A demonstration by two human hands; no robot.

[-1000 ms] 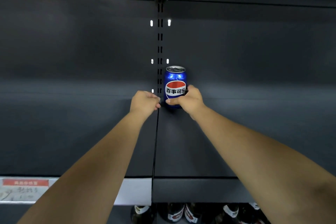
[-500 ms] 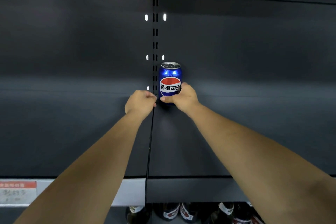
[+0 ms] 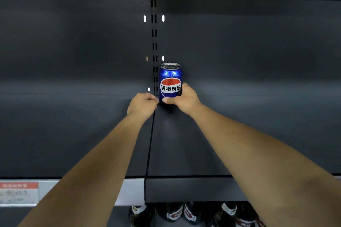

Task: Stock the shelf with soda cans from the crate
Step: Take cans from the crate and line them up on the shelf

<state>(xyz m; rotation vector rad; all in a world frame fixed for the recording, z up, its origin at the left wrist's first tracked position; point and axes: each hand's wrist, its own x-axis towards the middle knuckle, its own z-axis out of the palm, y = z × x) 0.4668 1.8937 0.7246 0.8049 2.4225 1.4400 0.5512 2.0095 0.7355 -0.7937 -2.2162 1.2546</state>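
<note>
Head view, blue soda can [image 3: 170,79] upright at rear of dark shelf [image 3: 73,134], right hand [image 3: 184,100] gripping its base, left hand [image 3: 143,106] curled tight, empty, just beside it

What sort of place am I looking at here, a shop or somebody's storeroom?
Most likely a shop aisle: a dark metal shelf with a price label on its front edge, bottles on the level below, and a blue soda can gripped by the right hand.

Blue metal soda can [image 3: 170,81] bore "百事可乐" on its Pepsi globe logo. Txt on red/white paper shelf tag [image 3: 18,192] & dark bottles' labels [image 3: 174,213] was illegible.
</note>
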